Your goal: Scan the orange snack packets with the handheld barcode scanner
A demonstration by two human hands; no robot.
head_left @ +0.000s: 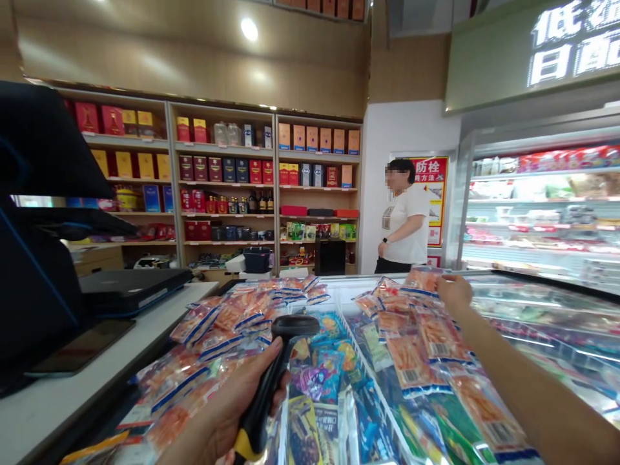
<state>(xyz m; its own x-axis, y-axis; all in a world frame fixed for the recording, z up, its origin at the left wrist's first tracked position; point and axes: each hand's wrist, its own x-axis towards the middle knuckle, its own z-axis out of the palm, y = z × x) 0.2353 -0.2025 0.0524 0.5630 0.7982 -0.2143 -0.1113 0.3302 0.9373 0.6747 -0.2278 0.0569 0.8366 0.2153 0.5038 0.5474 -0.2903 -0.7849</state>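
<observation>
My left hand (242, 394) is wrapped round the handle of a black barcode scanner (278, 361) with a yellow part at its base. The scanner's head points forward over the freezer. My right hand (455, 294), arm stretched out, has its fingers closed on the edge of a clear packet of orange-pink food (422, 281) at the far right of the pile. Similar packets with blue-edged wrappers (411, 361) lie on the right side. More such packets (242, 310) are heaped on the left. Between the heaps, blue and purple snack or ice-cream packs (324, 374) fill the freezer compartment.
On the left, a pale counter (159, 323) carries a dark till screen (43, 142), a black box (135, 284) and a phone (82, 349). A person in a white shirt (409, 219) stands beyond the freezer. Shelves of boxes (232, 171) line the back wall; a lit display fridge (542, 213) is at right.
</observation>
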